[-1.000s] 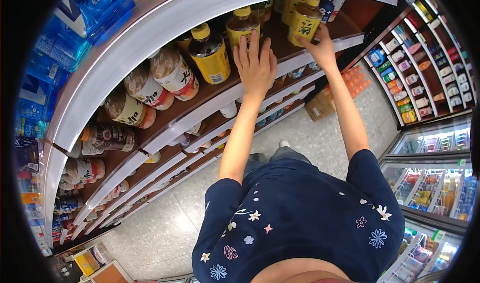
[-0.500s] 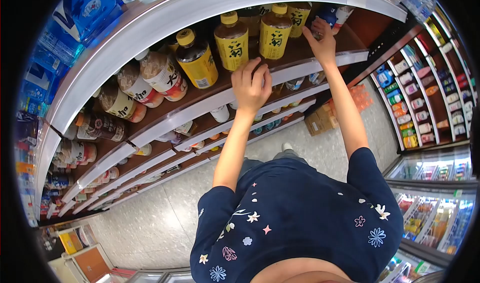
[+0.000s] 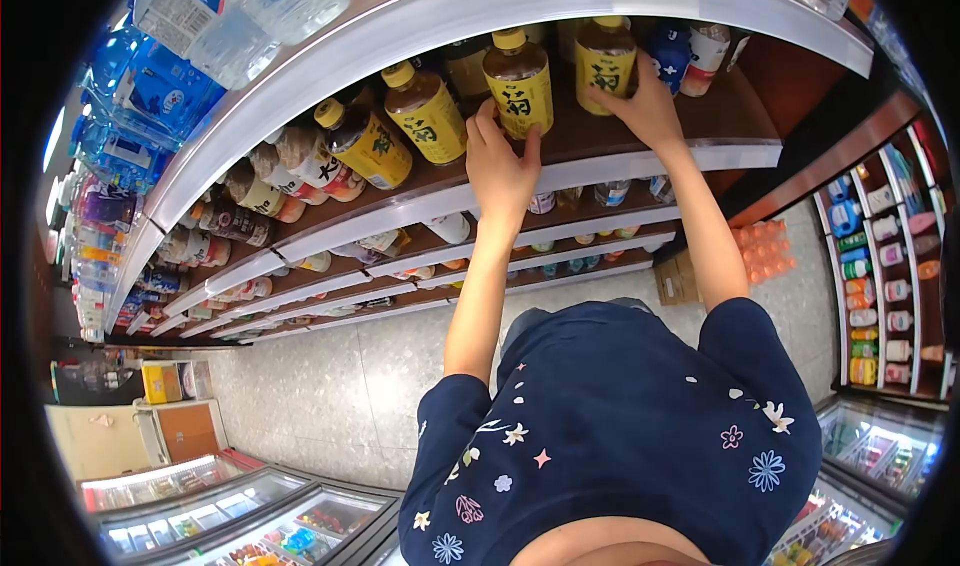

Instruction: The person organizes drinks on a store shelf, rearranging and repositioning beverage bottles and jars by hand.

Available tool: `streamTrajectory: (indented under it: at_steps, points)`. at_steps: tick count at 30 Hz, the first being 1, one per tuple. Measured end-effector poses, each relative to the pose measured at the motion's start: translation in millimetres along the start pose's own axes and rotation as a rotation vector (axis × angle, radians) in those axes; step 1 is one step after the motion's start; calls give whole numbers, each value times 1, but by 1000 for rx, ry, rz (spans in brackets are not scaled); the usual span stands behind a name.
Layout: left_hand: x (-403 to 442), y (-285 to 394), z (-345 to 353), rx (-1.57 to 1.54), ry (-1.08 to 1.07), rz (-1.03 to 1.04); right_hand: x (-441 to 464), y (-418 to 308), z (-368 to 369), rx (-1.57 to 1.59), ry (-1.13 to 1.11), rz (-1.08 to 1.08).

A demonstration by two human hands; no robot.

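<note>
Yellow-capped bottles with yellow labels stand along the front of the shelf [image 3: 560, 171]. My left hand [image 3: 502, 169] has its thumb and fingers around the lower part of one yellow bottle [image 3: 520, 91]. At the right, my right hand [image 3: 645, 106] grips another yellow bottle [image 3: 604, 66], thumb across its label and fingers behind its right side. Left of my left hand stand a third yellow bottle [image 3: 425, 116] and one with its label turned [image 3: 368, 148]. A dark blue bottle [image 3: 668, 58] is just right of my right hand, behind it.
White-labelled bottles [image 3: 320, 166] line the shelf's left part. Large blue water packs [image 3: 150, 91] sit on the upper left shelf. Lower shelves hold more goods. A cardboard box [image 3: 678, 281] and orange items [image 3: 765, 253] are on the floor. Glass-topped freezers [image 3: 290, 521] stand behind.
My right hand has gone from the dark blue bottle's area to a yellow bottle. My left hand has moved from the shelf edge onto another bottle. The view has shifted.
</note>
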State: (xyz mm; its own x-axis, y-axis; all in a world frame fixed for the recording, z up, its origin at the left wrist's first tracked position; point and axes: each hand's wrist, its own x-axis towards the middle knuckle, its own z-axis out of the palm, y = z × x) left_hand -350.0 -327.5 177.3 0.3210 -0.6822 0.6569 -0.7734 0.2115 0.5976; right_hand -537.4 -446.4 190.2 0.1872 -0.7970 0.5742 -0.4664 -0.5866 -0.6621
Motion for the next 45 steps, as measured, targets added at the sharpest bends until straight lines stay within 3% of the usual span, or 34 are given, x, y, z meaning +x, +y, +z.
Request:
streamTrajectory:
  at_steps: [1,7,11,14,23,26,27,32,38,42,45]
  points:
    - [1,2,5,27,14,5,-3,5,-11,30,-78,80]
    - [11,16,49,247,183,58,-14,16,-58,217,-252,-17]
    - [29,15,68,366,223,-57,-17,21,-62,247,-283,-29]
    - [27,7,70,335,174,-63,-16,24,-62,240,-292,-51]
    - [1,1,62,-26,303,191,-20,-11,-13,221,-257,-174]
    - [-1,-8,60,-171,290,152,-17,1,16,558,-364,-132]
    - [-1,-3,59,-202,308,100,-19,-6,4,608,-308,-66]
    - [-1,-8,63,-131,369,77,-14,42,-56,153,332,-283]
    - [1,-4,68,142,563,159,-13,69,-57,156,190,-65]
    - [0,1,66,155,538,177,-3,56,-57,25,39,13]
    - [-1,6,64,223,519,184,7,61,-48,137,-43,-23]
